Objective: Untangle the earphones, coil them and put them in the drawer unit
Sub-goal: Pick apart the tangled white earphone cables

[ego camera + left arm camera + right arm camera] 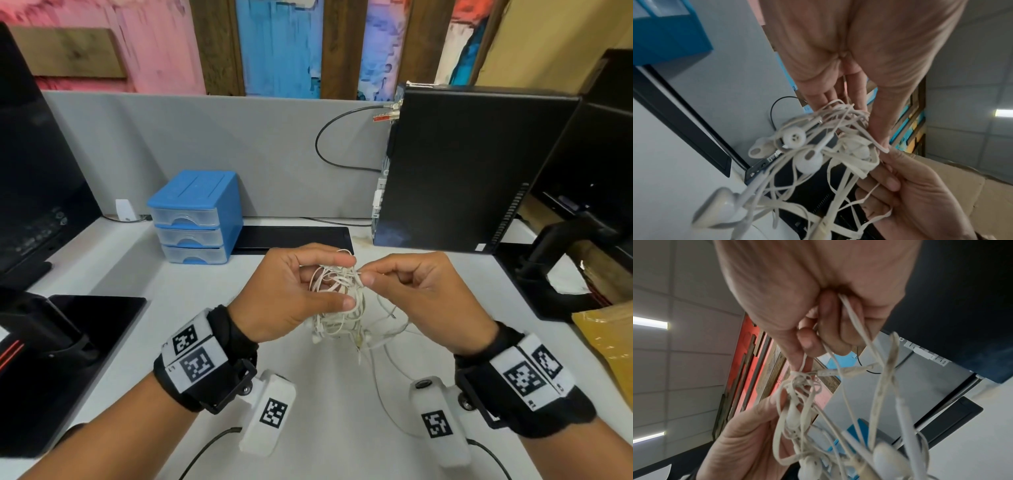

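A tangled bundle of white earphones [337,301] hangs above the white desk between both hands. My left hand [298,291] grips the knot from the left, thumb across its front. My right hand [394,277] pinches a strand at the top right of the tangle. Loose cords trail down onto the desk [383,346]. In the left wrist view several earbuds [794,138] show inside the knot, held by the left hand [865,112]. The right wrist view shows cords [851,316] running through the right hand's curled fingers [807,340]. The blue drawer unit [197,217] stands at the back left, its three drawers closed.
A black computer tower [462,168] stands at the back right. A black monitor [30,164] is on the left, with a black tablet-like slab [85,329] below it. A dark flat pad [294,238] lies behind the hands. A yellow padded envelope [606,339] sits at the right edge.
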Motion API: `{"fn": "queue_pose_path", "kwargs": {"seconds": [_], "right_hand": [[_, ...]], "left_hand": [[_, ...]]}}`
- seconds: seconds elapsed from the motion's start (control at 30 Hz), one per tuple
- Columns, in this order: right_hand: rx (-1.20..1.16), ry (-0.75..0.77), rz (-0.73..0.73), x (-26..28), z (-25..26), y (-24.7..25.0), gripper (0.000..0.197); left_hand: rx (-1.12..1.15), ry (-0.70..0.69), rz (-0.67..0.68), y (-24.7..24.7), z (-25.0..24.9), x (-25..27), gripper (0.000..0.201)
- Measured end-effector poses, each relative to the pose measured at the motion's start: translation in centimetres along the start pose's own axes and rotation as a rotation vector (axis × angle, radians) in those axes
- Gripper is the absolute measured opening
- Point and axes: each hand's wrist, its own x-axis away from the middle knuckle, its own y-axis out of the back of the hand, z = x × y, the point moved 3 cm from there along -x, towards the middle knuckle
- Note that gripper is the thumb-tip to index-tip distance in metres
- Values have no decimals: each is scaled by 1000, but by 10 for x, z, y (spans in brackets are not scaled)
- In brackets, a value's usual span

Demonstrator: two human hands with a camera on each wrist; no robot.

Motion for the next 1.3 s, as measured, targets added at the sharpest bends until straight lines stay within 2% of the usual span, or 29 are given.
{"fn": "queue_pose_path", "kwargs": {"seconds": [0.17, 0.27, 0.37, 0.53, 0.8, 1.13, 1.2, 1.3], "right_hand": [[50, -3, 27, -1, -6, 0, 9], [48, -32, -1, -3, -11, 1, 10], [24, -43, -53, -4, -11, 3, 11], [3, -59, -75, -3, -9, 1, 10], [-28, -91, -24, -1, -7, -6, 13], [-273, -132, -79, -1, 1, -2, 22], [-265, -119, -94, -2, 2, 1, 21], [-200, -89, -96, -3, 3, 6, 21]], "left_hand": [[-102, -76, 41, -2, 0, 2, 53], [-68, -79, 40, -2, 0, 2, 41], [-102, -92, -18, 1, -1, -1, 23], [-212, -118, -70, 4, 0, -3, 19], [-131, -23, -74, 4, 0, -2, 42], [-249, 142, 76, -6, 4, 4, 70], [-164, 136, 91, -6, 1, 3, 59], [-111, 58, -9, 3, -3, -1, 31]]}}
